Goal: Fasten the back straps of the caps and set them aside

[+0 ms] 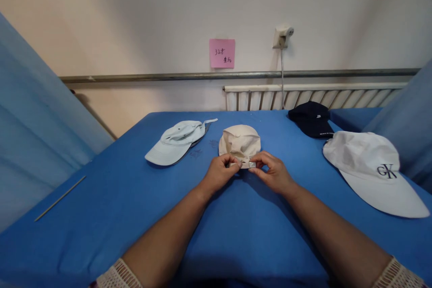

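Observation:
A beige cap (pixel 240 138) rests on the blue cloth in front of me, its back strap turned towards me. My left hand (pixel 221 172) pinches the strap's left part between thumb and fingers. On the other side, my right hand (pixel 272 173) is closed on the strap beside a small metal buckle (pixel 252 165). The cap's brim is hidden behind its crown. Left of it lies a pale blue cap (pixel 178 141) with its strap end sticking out and a darker cap edge under it.
At the right are a white cap (pixel 367 162) with dark letters and a navy cap (pixel 311 118). A thin stick (pixel 60 199) lies on the blue cloth (pixel 135 180) at the left. Behind stand a radiator (pixel 310 98) and a wall pipe (pixel 168 76); blue curtains (pixel 40 135) hang at both sides.

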### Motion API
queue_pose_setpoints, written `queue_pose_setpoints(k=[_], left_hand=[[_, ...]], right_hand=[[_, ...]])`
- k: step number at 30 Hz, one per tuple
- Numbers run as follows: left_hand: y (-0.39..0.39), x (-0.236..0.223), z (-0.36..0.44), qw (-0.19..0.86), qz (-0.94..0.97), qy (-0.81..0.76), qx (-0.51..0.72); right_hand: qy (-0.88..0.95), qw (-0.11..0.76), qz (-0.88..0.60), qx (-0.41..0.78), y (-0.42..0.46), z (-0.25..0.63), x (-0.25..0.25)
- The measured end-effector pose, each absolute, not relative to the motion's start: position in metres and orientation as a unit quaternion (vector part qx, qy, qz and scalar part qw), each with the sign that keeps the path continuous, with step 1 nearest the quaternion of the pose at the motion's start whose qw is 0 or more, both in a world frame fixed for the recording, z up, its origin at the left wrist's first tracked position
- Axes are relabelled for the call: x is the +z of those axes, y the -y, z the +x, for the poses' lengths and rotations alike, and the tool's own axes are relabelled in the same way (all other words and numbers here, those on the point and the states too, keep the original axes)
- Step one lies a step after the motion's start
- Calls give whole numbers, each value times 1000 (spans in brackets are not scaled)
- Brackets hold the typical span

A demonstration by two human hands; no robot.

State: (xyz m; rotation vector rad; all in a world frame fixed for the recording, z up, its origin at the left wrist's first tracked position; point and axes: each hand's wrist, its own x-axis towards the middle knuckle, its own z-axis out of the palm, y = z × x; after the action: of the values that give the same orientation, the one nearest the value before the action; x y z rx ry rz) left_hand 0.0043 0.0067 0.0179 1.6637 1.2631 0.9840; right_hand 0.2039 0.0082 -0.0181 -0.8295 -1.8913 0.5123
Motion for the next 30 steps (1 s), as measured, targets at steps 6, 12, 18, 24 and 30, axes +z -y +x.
queue_pose_setpoints(k=[6,12,18,24,30], left_hand=[[-6,13,6,383,665,-501,400],[-7,10,6,383,673,-496,394],[-6,10,7,376,670,-497,404],[-6,10,8,367,674,-504,396],[-6,10,6,374,697,-486,372]], right_hand=[[775,472,-357,220,-6,203,-17],[772,473,-359,227,-7,203,-18],[774,472,-359,221,-7,203,-20],[772,472,-361,226,-7,203,-19],[772,472,-365,220,-6,203,-19]])
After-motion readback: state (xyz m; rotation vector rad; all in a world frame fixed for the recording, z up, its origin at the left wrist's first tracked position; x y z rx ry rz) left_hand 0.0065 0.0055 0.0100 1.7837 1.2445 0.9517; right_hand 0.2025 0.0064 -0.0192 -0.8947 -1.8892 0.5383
